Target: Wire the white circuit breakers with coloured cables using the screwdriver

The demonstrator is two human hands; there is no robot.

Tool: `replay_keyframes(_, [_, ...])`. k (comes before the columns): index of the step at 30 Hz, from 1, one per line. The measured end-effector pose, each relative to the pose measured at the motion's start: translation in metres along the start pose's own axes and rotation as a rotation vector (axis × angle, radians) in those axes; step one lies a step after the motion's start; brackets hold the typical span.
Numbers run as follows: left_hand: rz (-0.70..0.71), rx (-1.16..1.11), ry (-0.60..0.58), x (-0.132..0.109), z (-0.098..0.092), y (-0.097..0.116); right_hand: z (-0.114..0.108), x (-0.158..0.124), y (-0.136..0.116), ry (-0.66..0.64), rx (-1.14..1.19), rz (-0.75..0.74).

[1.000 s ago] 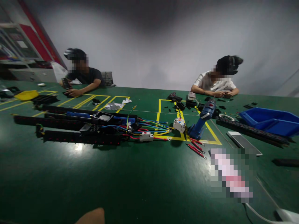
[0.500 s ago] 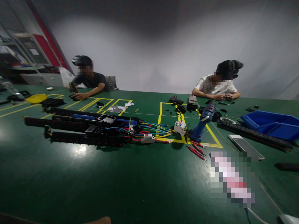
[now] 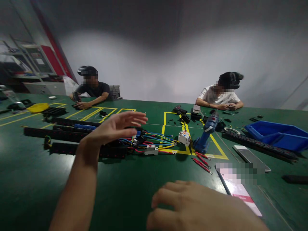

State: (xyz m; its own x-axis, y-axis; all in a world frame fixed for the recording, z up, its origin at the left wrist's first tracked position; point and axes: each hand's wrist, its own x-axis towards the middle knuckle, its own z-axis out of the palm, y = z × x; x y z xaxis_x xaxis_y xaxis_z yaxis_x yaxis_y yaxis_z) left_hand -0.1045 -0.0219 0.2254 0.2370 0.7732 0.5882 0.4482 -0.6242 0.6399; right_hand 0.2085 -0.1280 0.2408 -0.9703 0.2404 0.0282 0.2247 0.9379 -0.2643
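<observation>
My left hand [image 3: 115, 127] is stretched out over the green table [image 3: 36, 179], fingers spread and empty, above the long black power strips [image 3: 64, 138] and a tangle of coloured wires [image 3: 156, 136]. My right hand [image 3: 194, 207] hovers low near the front edge, fingers loosely curled with nothing in them. A small white breaker [image 3: 151, 149] and a white breaker block [image 3: 184, 138] lie among the wires. A blue power drill [image 3: 206, 132] stands right of them.
Red-handled tools [image 3: 202, 160], a phone [image 3: 251, 158] and a paper sheet [image 3: 240, 192] lie to the right. A blue bin [image 3: 276, 134] sits far right. Two other people work at the table's far side, one left [image 3: 92, 91], one right [image 3: 220, 94].
Both my hands have come up into view; the left arm reached forward over the power strips, the right hand rose at the bottom edge. The camera tilted slightly.
</observation>
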Motion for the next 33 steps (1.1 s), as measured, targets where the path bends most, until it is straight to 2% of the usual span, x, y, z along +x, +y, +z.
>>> replay_keyframes(1, [-0.073,-0.013,-0.051,0.012,0.003,-0.015,0.004,0.020,0.007,-0.021,0.011,-0.045])
replay_keyframes(3, [-0.148,0.069,0.119,0.032,0.014,-0.058,0.030,0.056,0.022,0.006,0.024,-0.004])
replay_keyframes(4, [-0.192,0.157,0.176,0.039,0.021,-0.082,0.050,0.071,0.030,0.047,0.008,0.048])
replay_keyframes(5, [-0.241,0.270,0.180,0.042,0.027,-0.107,0.073,0.085,0.039,0.093,-0.024,0.106])
replay_keyframes(6, [-0.287,0.387,0.166,0.043,0.033,-0.129,0.096,0.096,0.049,0.127,-0.058,0.142])
replay_keyframes(8, [-0.336,0.454,0.152,0.039,0.039,-0.166,0.138,0.113,0.068,0.175,-0.081,0.144])
replay_keyframes(11, [-0.391,0.528,0.116,0.029,0.039,-0.197,0.174,0.125,0.090,0.266,-0.028,0.176])
replay_keyframes(13, [-0.418,0.554,0.059,0.025,0.037,-0.210,0.181,0.126,0.098,0.296,0.013,0.199])
replay_keyframes(16, [-0.441,0.556,-0.055,0.025,0.035,-0.227,0.180,0.124,0.100,0.319,0.039,0.226])
replay_keyframes(24, [-0.466,0.494,-0.308,0.040,0.028,-0.267,0.177,0.122,0.101,0.265,0.085,0.233])
replay_keyframes(33, [-0.480,0.611,-0.294,0.041,0.033,-0.289,0.176,0.122,0.101,0.288,0.092,0.241])
